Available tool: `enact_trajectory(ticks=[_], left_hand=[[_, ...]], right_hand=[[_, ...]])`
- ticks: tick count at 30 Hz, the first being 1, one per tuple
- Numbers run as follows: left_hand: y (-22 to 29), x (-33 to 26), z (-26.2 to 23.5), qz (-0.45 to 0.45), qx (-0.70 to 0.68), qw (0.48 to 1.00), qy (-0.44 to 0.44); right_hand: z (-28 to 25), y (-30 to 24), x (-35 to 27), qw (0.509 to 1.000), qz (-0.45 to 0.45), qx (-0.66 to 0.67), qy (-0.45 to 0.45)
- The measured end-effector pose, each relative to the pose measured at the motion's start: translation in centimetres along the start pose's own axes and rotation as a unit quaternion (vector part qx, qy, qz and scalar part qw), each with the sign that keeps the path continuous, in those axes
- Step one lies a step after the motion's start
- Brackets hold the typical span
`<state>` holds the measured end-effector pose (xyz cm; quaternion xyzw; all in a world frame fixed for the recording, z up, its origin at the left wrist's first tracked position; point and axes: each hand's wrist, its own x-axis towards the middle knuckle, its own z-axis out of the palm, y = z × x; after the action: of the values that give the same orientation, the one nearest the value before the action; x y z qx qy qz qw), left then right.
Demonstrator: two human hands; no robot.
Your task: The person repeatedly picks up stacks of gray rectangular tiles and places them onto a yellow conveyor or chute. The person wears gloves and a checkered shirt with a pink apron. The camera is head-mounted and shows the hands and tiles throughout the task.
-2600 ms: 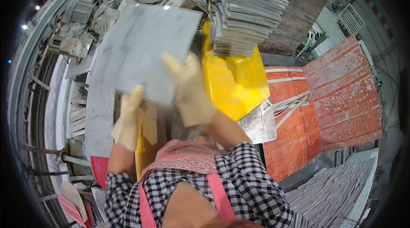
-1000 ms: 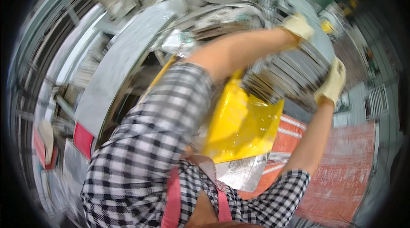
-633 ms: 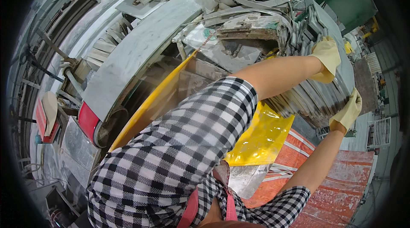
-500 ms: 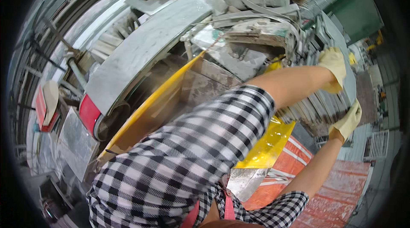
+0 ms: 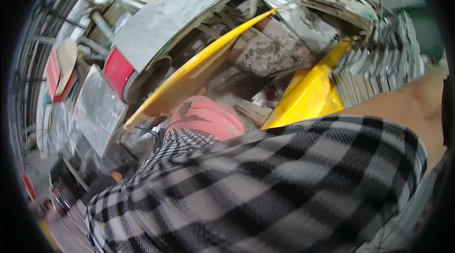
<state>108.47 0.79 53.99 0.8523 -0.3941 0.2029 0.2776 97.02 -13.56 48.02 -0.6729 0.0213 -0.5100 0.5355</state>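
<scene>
Neither of my gloved hands shows; both are beyond the right part of the picture. My left arm in a black-and-white checked sleeve fills the lower middle, and its bare forearm runs off toward the right edge. Just behind that forearm stands a row of thin, grey-white stone slabs, packed on edge. Left of the slabs a wet yellow sheet hangs in a fold. My right arm is hidden.
A long, curved-looking pale work surface crosses the top, with a red end panel. A yellow-edged board slants in front of it. Grey panels lean at the left. A pink apron shows below the board.
My view has swung to the right, and both gloved hands, which were at the slab stack, have left the picture. My left sleeve now looms larger and closer.
</scene>
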Motion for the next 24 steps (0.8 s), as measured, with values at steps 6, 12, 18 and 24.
enact_trajectory(ticks=[6,12,18,24], left_hand=[[0.1,-5.3,-2.5,0.079,-0.072,0.992,0.065],[-10.1,-13.9,-4.1,0.119,-0.129,0.969,0.177],[-30.1,-45.6,-7.0,-0.408,0.082,0.909,0.012],[-32.0,-73.2,-12.0,-0.722,-0.029,0.683,-0.101]], right_hand=[[3.0,-2.7,-4.9,0.998,-0.037,-0.035,-0.039],[3.3,0.1,-11.5,0.957,-0.092,-0.176,-0.210],[2.0,7.7,-22.7,0.850,-0.029,-0.287,-0.441],[-5.9,10.3,-29.2,0.877,0.328,-0.173,-0.307]])
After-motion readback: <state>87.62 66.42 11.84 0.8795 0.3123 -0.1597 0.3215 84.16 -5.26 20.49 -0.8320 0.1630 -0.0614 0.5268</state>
